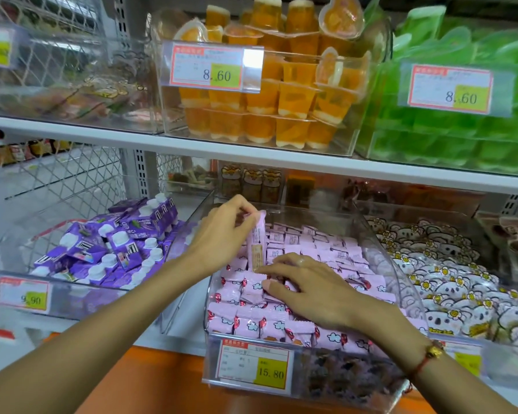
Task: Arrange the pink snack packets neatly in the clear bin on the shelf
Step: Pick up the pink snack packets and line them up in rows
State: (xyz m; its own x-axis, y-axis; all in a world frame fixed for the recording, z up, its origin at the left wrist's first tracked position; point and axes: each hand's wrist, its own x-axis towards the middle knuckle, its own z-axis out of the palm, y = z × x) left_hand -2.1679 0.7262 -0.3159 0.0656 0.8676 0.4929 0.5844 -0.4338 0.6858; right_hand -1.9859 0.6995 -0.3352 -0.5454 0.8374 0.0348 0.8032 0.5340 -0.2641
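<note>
My left hand (222, 234) pinches 1 pink packet (257, 243) upright, long axis vertical, over the clear bin (380, 243). My right hand (308, 291) lies flat on the packed rows (326, 249) just below it, nearer the gap.

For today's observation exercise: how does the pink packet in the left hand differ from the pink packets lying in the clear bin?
The held packet stands upright, pinched at its top by the left hand; the binned packets lie flat in rows. The held one shows its printed back; the front ones show cloud designs. Both are pink.
</note>
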